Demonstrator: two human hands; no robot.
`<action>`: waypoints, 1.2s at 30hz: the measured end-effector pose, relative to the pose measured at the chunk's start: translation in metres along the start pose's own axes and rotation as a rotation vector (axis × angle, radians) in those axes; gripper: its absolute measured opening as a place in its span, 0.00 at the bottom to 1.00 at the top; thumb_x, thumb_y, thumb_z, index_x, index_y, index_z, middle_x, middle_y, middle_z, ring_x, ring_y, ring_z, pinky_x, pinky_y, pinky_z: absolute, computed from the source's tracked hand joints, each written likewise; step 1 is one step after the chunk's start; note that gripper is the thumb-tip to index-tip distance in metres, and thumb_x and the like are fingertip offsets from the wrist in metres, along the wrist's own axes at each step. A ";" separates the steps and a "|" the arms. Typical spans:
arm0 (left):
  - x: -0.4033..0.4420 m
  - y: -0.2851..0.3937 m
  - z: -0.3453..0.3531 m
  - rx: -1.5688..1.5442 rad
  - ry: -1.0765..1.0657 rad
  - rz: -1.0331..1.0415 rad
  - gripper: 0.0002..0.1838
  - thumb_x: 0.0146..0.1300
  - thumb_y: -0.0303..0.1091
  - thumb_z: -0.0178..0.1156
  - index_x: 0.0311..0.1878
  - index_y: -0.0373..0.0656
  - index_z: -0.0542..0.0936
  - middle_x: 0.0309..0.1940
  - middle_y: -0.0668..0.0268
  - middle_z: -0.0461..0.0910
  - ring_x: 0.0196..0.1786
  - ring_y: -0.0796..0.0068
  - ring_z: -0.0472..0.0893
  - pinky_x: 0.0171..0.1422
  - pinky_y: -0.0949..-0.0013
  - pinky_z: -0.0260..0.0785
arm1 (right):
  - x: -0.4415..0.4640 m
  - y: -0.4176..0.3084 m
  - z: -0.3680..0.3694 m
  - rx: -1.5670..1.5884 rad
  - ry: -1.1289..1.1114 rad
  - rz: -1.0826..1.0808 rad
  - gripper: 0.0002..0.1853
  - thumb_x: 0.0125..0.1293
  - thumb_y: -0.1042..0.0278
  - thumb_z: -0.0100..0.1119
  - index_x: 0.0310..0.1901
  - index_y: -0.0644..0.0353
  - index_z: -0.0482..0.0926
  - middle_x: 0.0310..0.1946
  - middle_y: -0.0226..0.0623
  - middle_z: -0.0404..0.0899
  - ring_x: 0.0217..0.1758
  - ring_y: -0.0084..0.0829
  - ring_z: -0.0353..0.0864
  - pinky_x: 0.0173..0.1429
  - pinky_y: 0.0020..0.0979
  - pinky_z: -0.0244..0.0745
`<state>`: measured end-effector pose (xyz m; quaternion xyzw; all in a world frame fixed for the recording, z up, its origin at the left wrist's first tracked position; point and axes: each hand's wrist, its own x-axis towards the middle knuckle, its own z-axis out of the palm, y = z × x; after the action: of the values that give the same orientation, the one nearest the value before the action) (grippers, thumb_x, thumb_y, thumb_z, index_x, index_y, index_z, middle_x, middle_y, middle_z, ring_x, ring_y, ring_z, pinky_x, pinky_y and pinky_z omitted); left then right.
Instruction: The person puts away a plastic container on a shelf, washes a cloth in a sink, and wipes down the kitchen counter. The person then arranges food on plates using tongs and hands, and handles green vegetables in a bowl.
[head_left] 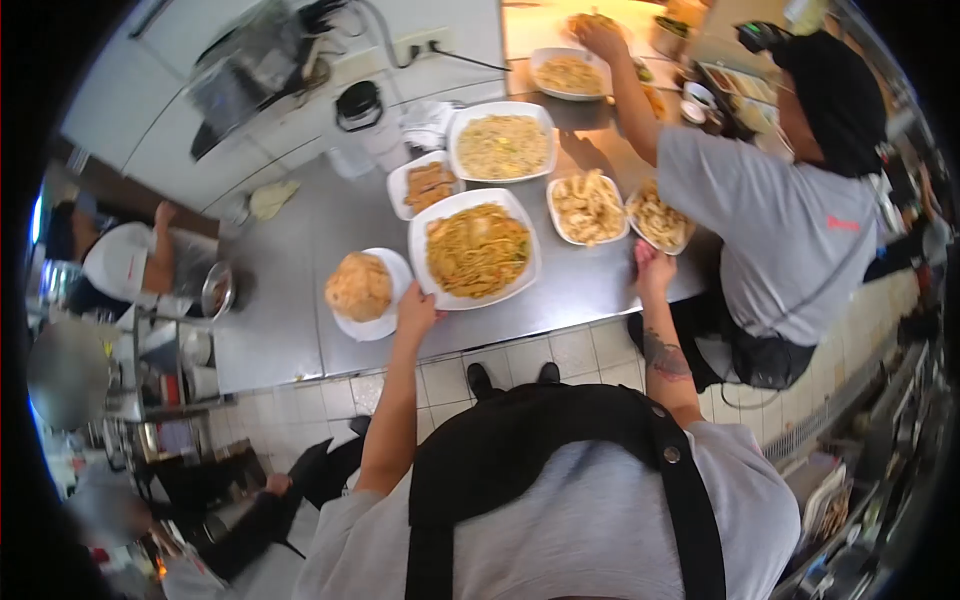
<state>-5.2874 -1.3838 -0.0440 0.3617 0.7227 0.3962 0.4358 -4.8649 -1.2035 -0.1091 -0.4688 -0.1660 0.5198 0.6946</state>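
My left hand (418, 310) has its fingers closed at the lower left corner of a square white plate of fried noodles (477, 250). Just left of that hand, a white plate (372, 326) carries a large round golden-brown fried piece (358, 287). With my right hand (655, 270) I grip the near rim of a small white bowl of pale fried pieces (660, 217). Beside it stands a square white dish of similar fried pieces (589, 208). Fried rice fills a larger white dish (502, 143) behind the noodles, next to a dish of browned slices (430, 187).
A co-worker in a grey shirt (780, 220) stands close on my right, one hand (603, 42) over a dish at the lit pass. Another bowl (569, 75) sits there. The steel counter's (270, 340) front edge runs before me. More people work at left.
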 end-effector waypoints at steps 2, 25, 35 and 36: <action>0.009 0.001 0.007 0.132 -0.030 0.019 0.19 0.60 0.23 0.47 0.56 0.38 0.67 0.32 0.56 0.80 0.25 0.68 0.82 0.27 0.69 0.77 | 0.001 0.003 0.003 -0.021 0.039 0.035 0.19 0.71 0.68 0.38 0.61 0.61 0.55 0.44 0.51 0.75 0.44 0.39 0.80 0.45 0.35 0.79; 0.167 0.033 -0.005 -0.600 0.203 -0.160 0.20 0.63 0.38 0.56 0.49 0.32 0.66 0.34 0.51 0.78 0.27 0.62 0.81 0.29 0.66 0.78 | -0.208 0.031 0.053 -0.716 -0.208 -0.241 0.20 0.64 0.71 0.50 0.57 0.62 0.65 0.38 0.42 0.72 0.36 0.31 0.75 0.36 0.31 0.75; 0.199 0.012 0.004 -0.668 0.289 -0.185 0.11 0.64 0.28 0.44 0.43 0.30 0.69 0.30 0.50 0.79 0.27 0.60 0.81 0.28 0.66 0.76 | -0.010 0.071 0.267 -0.414 -0.347 0.317 0.23 0.59 0.69 0.52 0.57 0.62 0.66 0.46 0.47 0.73 0.48 0.41 0.76 0.42 0.38 0.76; 0.199 0.013 0.005 -0.712 0.274 -0.189 0.11 0.65 0.29 0.44 0.43 0.30 0.69 0.30 0.50 0.79 0.28 0.60 0.82 0.29 0.66 0.76 | 0.005 0.084 0.274 -0.295 -0.280 0.370 0.24 0.59 0.68 0.52 0.58 0.62 0.65 0.47 0.47 0.73 0.50 0.43 0.75 0.41 0.40 0.76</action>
<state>-5.3521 -1.2045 -0.1020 0.0635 0.6218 0.6246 0.4682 -5.1073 -1.0658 -0.0411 -0.5108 -0.2456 0.6679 0.4823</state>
